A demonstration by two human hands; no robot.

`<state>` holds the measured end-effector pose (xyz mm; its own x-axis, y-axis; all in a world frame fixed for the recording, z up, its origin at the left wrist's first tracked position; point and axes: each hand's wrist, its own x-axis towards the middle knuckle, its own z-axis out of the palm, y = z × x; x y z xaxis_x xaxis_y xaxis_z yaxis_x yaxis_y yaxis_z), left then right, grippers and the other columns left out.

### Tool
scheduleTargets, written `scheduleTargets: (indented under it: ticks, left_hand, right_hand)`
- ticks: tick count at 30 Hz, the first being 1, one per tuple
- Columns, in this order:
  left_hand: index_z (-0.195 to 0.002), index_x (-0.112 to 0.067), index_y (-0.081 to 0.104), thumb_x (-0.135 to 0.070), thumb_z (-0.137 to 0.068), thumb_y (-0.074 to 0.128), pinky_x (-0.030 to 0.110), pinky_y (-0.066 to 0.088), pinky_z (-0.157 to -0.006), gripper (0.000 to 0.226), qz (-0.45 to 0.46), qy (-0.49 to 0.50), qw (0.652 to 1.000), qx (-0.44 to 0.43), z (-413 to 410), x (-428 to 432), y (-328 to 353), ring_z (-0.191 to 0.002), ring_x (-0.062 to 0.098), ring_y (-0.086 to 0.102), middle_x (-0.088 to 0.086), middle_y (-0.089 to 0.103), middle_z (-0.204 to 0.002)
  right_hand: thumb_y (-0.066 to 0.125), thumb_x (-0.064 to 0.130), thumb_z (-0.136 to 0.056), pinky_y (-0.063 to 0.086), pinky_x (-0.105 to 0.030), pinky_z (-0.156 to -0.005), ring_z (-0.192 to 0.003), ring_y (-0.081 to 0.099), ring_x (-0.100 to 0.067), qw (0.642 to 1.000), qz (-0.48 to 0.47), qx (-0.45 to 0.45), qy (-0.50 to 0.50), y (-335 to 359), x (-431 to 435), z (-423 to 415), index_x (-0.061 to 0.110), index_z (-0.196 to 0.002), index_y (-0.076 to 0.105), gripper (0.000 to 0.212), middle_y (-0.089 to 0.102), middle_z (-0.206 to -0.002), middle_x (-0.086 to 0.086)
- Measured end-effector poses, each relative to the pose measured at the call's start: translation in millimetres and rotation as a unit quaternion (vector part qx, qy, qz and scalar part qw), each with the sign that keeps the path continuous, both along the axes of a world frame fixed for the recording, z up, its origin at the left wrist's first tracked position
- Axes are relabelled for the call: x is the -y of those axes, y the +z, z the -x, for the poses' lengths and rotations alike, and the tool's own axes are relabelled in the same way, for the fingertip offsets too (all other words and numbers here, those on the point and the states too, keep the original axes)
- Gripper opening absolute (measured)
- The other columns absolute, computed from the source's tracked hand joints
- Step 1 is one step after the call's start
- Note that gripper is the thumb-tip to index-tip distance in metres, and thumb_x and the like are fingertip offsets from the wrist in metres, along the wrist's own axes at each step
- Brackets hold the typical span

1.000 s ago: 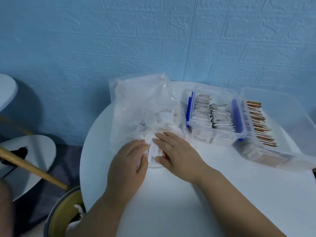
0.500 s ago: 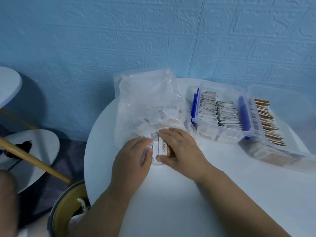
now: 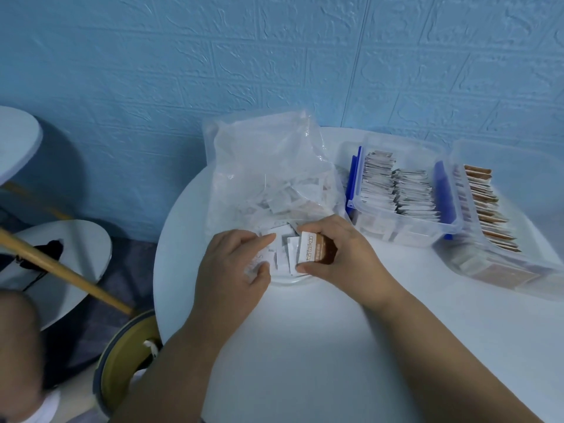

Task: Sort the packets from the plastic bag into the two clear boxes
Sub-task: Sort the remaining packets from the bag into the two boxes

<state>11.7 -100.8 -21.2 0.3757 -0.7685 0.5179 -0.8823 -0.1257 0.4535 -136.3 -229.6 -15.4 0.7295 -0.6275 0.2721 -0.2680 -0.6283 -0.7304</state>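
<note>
A blue embossed wall [image 3: 213, 56] is rising behind the round white desk [image 3: 305, 346] where I am sitting. Just below the frame's centre, my right grip [image 3: 345, 254] is pinching a brown-and-white packet [image 3: 316, 248], fingers curling over its top edge and thumb pressing its lower end. Beside it on the left, my left grip [image 3: 232, 270] is resting with fairly straight fingers on the loose white packets [image 3: 282, 248] at the mouth of the plastic bag [image 3: 268, 166]. Toward the right edge, the blue-latched box [image 3: 396, 230] is holding rows of pale packets, and the far-right box [image 3: 503, 154], touching it, is holding brown ones.
</note>
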Motion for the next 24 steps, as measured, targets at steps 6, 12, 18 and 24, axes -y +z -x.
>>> scheduleTargets:
  ticks: [6,12,18,24]
  left_hand:
    - [-0.098,-0.017,0.074,-0.016,-0.075,0.068,0.004,0.038,-0.072,0.024,-0.038,-0.072,0.997,-0.017,-13.1,0.8,23.0,-0.082,0.004,0.049,-0.004,0.061,-0.083]
    - [-0.086,-0.017,0.066,-0.012,-0.082,0.069,0.003,0.042,-0.067,0.007,0.045,0.024,0.986,-0.156,3.5,11.4,28.5,-0.07,0.004,0.059,-0.007,0.062,-0.079]
    - [-0.085,-0.023,0.049,-0.014,-0.089,0.058,0.004,0.038,-0.057,0.013,0.034,0.03,0.967,-0.251,29.9,14.9,20.8,-0.064,-0.005,0.058,-0.013,0.062,-0.067]
    - [-0.096,-0.03,0.066,-0.012,-0.078,0.072,0.006,0.044,-0.066,0.026,0.002,0.009,0.947,-0.322,32.9,14.8,14.3,-0.076,-0.002,0.064,-0.014,0.068,-0.086]
  right_hand:
    - [0.082,0.008,-0.066,0.038,-0.002,-0.075,-0.084,0.051,0.014,0.993,-0.114,-0.005,0.023,15.4,-1.8,5.2,0.048,-0.095,0.053,0.057,0.056,-0.096,0.021]
    - [0.069,-0.016,-0.069,0.048,-0.014,-0.057,-0.061,0.057,0.0,0.957,-0.274,0.091,0.026,13.1,1.2,10.1,0.028,-0.091,0.066,0.05,0.068,-0.073,0.018]
    - [0.065,-0.022,-0.069,0.057,-0.024,-0.062,-0.063,0.062,-0.007,0.927,-0.329,0.178,0.017,10.3,0.4,9.8,0.014,-0.09,0.066,0.042,0.066,-0.067,0.006]
    - [0.064,-0.014,-0.076,0.054,-0.023,-0.06,-0.064,0.06,-0.005,0.935,-0.31,0.172,0.004,11.1,-4.9,5.9,0.018,-0.09,0.064,0.035,0.068,-0.069,0.007]
